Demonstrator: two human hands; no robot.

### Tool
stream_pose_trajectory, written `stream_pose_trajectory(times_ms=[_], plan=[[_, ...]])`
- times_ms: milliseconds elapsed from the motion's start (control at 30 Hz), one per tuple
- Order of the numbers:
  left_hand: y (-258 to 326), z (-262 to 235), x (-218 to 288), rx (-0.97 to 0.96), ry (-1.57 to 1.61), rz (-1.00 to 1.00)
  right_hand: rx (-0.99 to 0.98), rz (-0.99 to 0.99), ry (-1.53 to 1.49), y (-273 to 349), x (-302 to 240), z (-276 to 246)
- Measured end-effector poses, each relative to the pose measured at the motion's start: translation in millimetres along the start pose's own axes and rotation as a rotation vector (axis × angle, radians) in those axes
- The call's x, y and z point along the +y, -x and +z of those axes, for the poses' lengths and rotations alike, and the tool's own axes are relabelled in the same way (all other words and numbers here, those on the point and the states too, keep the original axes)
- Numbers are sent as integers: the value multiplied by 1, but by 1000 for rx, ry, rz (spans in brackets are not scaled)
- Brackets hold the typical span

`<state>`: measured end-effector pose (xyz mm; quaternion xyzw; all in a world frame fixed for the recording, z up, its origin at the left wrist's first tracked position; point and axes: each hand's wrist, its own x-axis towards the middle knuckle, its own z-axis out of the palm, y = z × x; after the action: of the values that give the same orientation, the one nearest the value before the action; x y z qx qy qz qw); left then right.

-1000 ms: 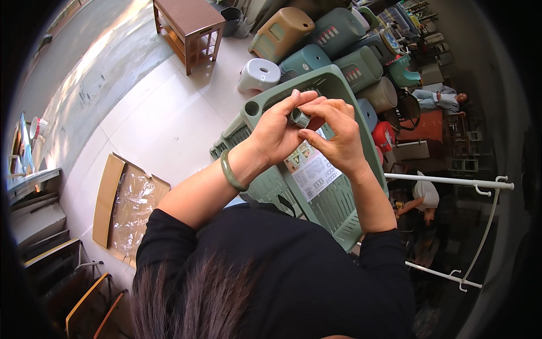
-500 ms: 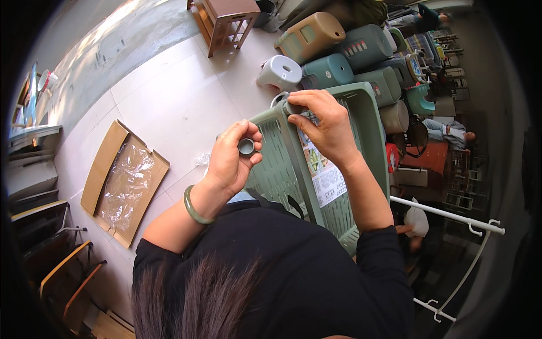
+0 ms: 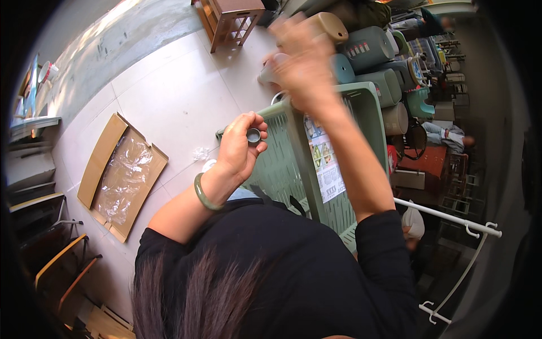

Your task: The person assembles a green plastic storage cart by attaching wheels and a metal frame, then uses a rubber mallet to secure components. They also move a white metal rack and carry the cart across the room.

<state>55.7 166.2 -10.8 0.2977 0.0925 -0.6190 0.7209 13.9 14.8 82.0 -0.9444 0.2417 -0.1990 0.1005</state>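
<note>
Nearest: person's dark hair and black top fill the bottom of the view, both forearms rising out of it.

Left hand (image 3: 241, 148) up at chest height, green bangle (image 3: 204, 194) on the wrist. Its fingers (image 3: 252, 120) are curled together around a small dark round cap (image 3: 253, 135), pinched between thumb and fingertips, open end facing up. Cap sits just left of the green plastic basket (image 3: 361, 104), over its perforated side, not touching it as far as I can see.

Basket stands on edge in front of the person, pale green, slotted walls, printed paper label (image 3: 323, 159) stuck on the inner face.

Right hand (image 3: 302, 56) raised above the basket's top rim, heavily motion-blurred. Can't tell whether its fingers are apart or together, or whether they hold anything.

Left on the tile floor: flattened cardboard box (image 3: 100, 164) with clear plastic wrap (image 3: 123, 178) lying in it. Small crumpled bit of clear plastic (image 3: 200, 153) between box and basket.

Right: white metal rack rail (image 3: 451, 217) with hooks.

Further back: row of stacked plastic stools (image 3: 370, 53) in teal, grey and tan beyond the basket. Wooden stool (image 3: 228, 20) at the far top.
</note>
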Motion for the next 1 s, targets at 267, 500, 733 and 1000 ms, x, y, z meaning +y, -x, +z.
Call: stream_pose_trajectory(times_ms=[267,500,733,1000], plan=[[18,20,12,-294,-70,-46,180,185,-386,41,18,-44],[36,82,-21,-651,-43,-341,69,39,-86,154,-44,-110],[72,110,-87,-765,-130,-566,227,308,-139,249,-49,-150],[126,117,-174,-987,-782,-395,401,468,-144,376,-68,-184]])
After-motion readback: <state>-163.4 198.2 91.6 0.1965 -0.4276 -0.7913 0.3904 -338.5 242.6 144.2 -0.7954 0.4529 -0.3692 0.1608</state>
